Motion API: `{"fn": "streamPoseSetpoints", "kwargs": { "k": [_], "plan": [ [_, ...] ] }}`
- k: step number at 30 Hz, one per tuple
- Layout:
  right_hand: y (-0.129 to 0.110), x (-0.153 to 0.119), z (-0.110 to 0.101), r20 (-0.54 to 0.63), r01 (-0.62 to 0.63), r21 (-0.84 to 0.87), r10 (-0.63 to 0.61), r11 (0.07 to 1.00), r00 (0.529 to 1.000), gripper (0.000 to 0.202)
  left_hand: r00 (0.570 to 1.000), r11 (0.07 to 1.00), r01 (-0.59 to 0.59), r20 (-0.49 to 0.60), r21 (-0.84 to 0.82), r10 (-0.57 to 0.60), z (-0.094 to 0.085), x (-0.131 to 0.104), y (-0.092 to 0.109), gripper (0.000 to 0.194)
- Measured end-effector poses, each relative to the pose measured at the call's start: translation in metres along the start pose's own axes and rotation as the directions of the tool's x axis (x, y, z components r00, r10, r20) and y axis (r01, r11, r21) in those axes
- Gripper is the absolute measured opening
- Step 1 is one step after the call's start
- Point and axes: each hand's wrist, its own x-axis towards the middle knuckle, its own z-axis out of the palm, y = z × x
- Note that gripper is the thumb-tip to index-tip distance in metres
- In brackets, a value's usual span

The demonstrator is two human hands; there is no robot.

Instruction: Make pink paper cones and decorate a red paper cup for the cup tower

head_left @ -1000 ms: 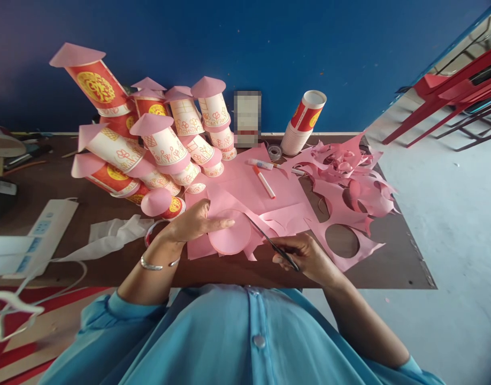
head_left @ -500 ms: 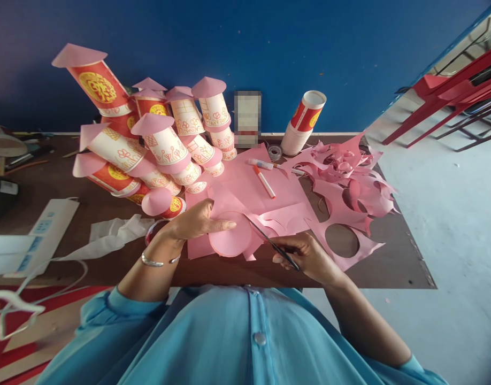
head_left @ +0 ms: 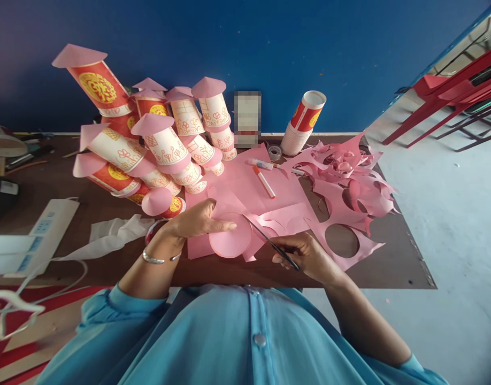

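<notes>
My left hand [head_left: 201, 220] grips a sheet of pink paper, its thumb lying on top of a round pink piece [head_left: 233, 240] near the table's front edge. Dark scissors [head_left: 275, 246] are in my right hand [head_left: 304, 255], with the blades at the upper right edge of the round piece. Curled pink strips lie beside the blades. Behind them, an orange-and-white marker [head_left: 265, 183] rests on larger pink sheets [head_left: 245, 166].
Decorated paper cups with pink cone tops [head_left: 161, 140] crowd the left back. A cup stack [head_left: 304, 123] stands by the wall, near a tape roll [head_left: 275, 153]. Pink scraps [head_left: 342, 187] cover the right side. A power strip [head_left: 43, 235] lies at far left.
My left hand has shifted very slightly to the right with the paper. The scissors and my right hand are almost where they were.
</notes>
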Motion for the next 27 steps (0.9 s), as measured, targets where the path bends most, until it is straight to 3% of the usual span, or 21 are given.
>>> {"fn": "streamPoseSetpoints", "kwargs": {
  "k": [3,9,14,22,27],
  "plan": [
    [0.0007,-0.0003,-0.0002,-0.009,0.005,-0.027,-0.006,1.0,1.0,0.04,0.999,0.999,0.026,0.035,0.037,-0.027,-0.0001,0.0004,-0.001,0.056],
    [0.002,-0.0001,0.0017,-0.013,-0.003,0.031,0.004,1.0,1.0,0.04,0.996,0.99,-0.045,0.071,-0.134,0.055,0.0004,0.0006,-0.002,0.044],
    [0.0007,0.0002,0.0037,-0.006,-0.029,0.072,0.029,0.997,1.0,0.04,0.997,0.987,-0.029,0.067,-0.159,0.041,0.001,0.0002,-0.0016,0.042],
    [-0.0052,0.0017,0.0051,-0.004,0.004,-0.015,-0.004,1.0,1.0,0.035,0.996,0.986,-0.018,0.085,-0.166,0.032,-0.0002,0.0009,-0.0043,0.031],
    [0.0012,0.0028,0.0066,-0.004,-0.011,0.05,0.012,0.999,1.0,0.037,0.993,0.984,-0.025,0.111,-0.174,0.045,0.0005,0.0018,-0.0005,0.038]
  ]
}}
